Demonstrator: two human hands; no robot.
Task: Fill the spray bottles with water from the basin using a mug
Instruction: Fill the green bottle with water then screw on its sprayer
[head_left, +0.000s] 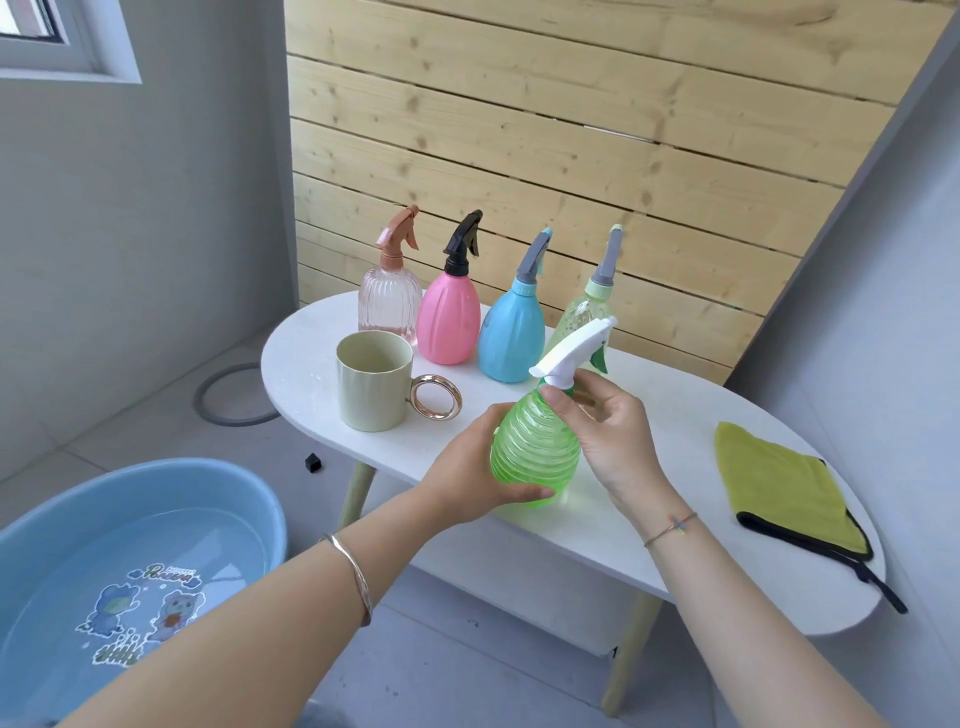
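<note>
Hands (467, 467) around green spray bottle (535, 452)

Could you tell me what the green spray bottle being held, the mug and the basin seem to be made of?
Green spray bottle: translucent ribbed plastic, since light passes through it; its trigger head is opaque white plastic. Mug: probably glazed ceramic, pale green and smooth, with a shiny gold-coloured ring handle, though plastic cannot be ruled out. Basin: opaque light blue plastic by its look, holding water.
</note>
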